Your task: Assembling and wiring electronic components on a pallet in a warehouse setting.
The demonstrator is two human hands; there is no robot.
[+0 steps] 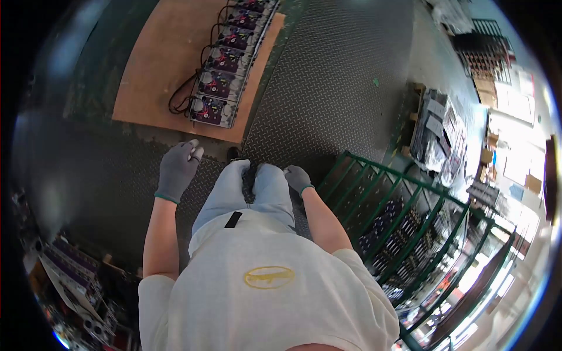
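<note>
My left hand [178, 169], in a grey glove with pale fingertips, hangs over the dark floor just short of a brown board [153, 96]. Its fingers are curled in, with no object showing in them. On the board's right side runs a row of several purple circuit-board modules [218, 85] in metal frames, with black cables [186, 96] looping off their left edge. My right hand [298, 177], gloved the same way, is beside my right knee, near the end of a green metal railing [410, 178]. Its fingers look bent inward and I see nothing held.
Textured metal floor plate [333, 76] stretches ahead, right of the board. Plastic-wrapped goods [436, 128] sit on a pallet farther right. Dark stacked parts [392, 240] show behind the railing. Equipment [73, 263] crowds the lower left. Boxes and racks stand at the far right.
</note>
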